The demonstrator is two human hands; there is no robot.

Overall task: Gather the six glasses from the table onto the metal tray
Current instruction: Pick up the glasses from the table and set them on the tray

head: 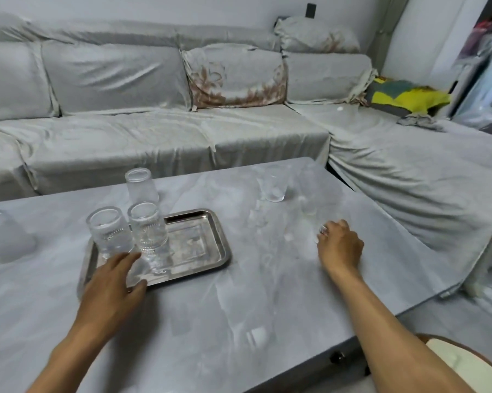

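Observation:
A rectangular metal tray (205, 251) lies left of centre on the grey table (267, 293). Three clear glasses stand on it: one at the back (141, 185) and two in front (110, 234) (148, 231). My left hand (111, 282) rests over the tray's front rim with its fingers spread, just below the front glasses, and holds nothing. Another glass (3, 236) stands at the table's far left edge and one (274, 185) at the back right. A faint, blurred glass (309, 194) stands just beyond my right hand (339, 245). That hand's fingers are curled, and contact is unclear.
A grey covered corner sofa (154, 131) wraps around the table's far and right sides. A yellow and green cushion (403, 95) lies on its right end. A white seat with a brown rim (466, 361) sits at the lower right, by the table's near corner.

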